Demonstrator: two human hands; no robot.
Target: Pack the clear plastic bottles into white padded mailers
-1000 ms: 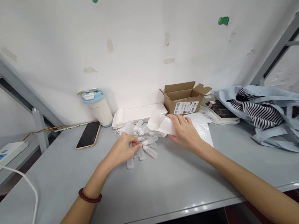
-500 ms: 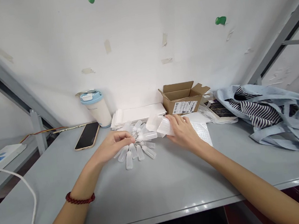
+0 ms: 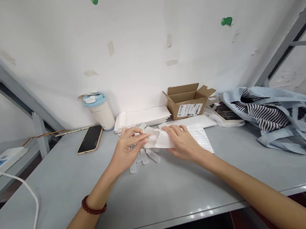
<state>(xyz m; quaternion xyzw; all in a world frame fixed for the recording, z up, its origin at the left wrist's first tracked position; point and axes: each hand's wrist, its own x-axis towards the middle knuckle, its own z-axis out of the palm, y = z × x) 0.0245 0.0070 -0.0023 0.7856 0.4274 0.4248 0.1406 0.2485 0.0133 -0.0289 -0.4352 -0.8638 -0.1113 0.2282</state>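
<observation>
My right hand (image 3: 183, 140) grips a white bubble mailer (image 3: 164, 139) from its right side, its mouth turned left toward the other hand. My left hand (image 3: 129, 146) is closed in a pinch at that mouth, against the pale flap (image 3: 151, 136); whatever lies between its fingertips is too small to make out. Under and behind the left fingers, a bunch of small translucent plastic vials (image 3: 144, 157) fans out on the grey table (image 3: 161, 193), partly hidden by hand and mailer.
Flat white mailers (image 3: 144, 115) lie stacked along the wall. Beside them stand an open cardboard box (image 3: 186, 103) and a lidded cup (image 3: 100, 112). A phone (image 3: 90, 139) lies left, a cloth bag (image 3: 275, 112) right. Another bubble mailer (image 3: 203, 138) lies under my right hand.
My left hand has moved right and up from the vials to the mailer's mouth. My right hand has shifted slightly left with the mailer, which now covers part of the vials.
</observation>
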